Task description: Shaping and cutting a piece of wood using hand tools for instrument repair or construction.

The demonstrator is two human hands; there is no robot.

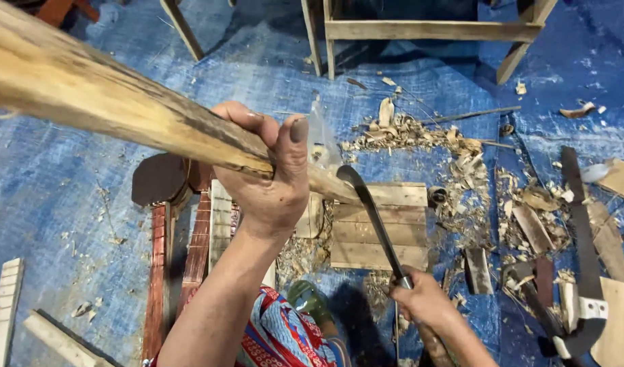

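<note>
The left hand is wrapped tight around a long rough wooden stick, thumb up over the top, holding it slanted so its far end comes down toward a small slatted wooden block on the floor. The right hand is closed around the handle of a curved dark knife, whose blade rises up to meet the stick's lower end (blade and wood appear to touch there). Pale wood shavings lie scattered over the blue tarp beyond the block. A second knife with a white band lies to the right, well apart from both hands.
</note>
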